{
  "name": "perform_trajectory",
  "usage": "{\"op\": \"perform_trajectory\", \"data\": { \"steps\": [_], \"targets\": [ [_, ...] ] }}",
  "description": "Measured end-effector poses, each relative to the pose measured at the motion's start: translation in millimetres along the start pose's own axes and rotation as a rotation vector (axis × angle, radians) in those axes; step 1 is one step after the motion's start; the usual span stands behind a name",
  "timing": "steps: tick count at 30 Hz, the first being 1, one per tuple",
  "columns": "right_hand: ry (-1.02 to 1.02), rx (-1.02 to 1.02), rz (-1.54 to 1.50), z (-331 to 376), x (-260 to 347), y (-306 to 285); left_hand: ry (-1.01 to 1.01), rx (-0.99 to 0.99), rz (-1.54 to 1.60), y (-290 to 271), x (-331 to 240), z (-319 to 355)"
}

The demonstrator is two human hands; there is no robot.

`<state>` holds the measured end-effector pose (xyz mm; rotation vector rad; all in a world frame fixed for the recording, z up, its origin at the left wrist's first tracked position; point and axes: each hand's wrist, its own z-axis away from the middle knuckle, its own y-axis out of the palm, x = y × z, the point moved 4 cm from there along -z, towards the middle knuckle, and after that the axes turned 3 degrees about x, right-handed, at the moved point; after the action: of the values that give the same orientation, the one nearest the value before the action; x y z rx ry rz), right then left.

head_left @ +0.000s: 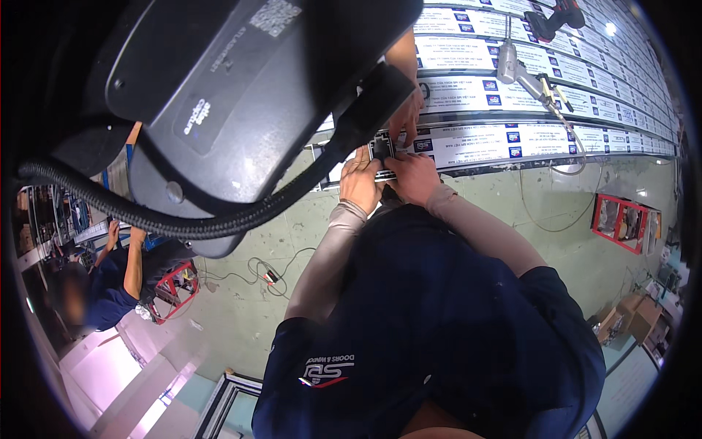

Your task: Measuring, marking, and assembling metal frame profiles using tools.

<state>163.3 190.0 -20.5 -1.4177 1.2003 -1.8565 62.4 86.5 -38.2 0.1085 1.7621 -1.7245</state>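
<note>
Close together at the near edge of a workbench, both my hands work on the end of a metal profile [382,150] with a dark, hollow-looking section. My left hand [360,183] grips its left side, fingers pressed against it. On the other side, my right hand [415,177] is closed with its fingertips at the same end. Another person's hand [406,115] reaches in from the far side and touches the profile just beyond my right fingers. Long metal bars [468,146] in white printed film extend to the right. A black camera device and its cable hide much of the left.
On the filmed bars lie a grey air drill [507,64] with a hose and a red-and-black cordless drill [559,20]. A red-framed rack [621,223] stands on the floor at right. Cables [270,276] lie behind me. Another person [110,282] works at far left.
</note>
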Motion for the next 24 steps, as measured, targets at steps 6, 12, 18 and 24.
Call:
{"op": "perform_trajectory", "data": {
  "steps": [6,12,18,24],
  "targets": [
    [0.006,-0.011,0.002,0.7,1.9,-1.0,0.029,0.008,0.004,2.8,3.1,0.7],
    [0.015,-0.008,-0.025,1.1,-0.4,0.8,0.035,0.034,-0.015,-0.5,-0.2,-1.2],
    [0.024,0.004,0.013,-0.3,-0.8,2.6,0.040,0.018,-0.006,0.4,0.7,-1.4],
    [0.011,-0.009,-0.005,-0.4,0.6,1.1,0.052,-0.001,-0.015,3.2,4.3,0.0]
  ]
}}
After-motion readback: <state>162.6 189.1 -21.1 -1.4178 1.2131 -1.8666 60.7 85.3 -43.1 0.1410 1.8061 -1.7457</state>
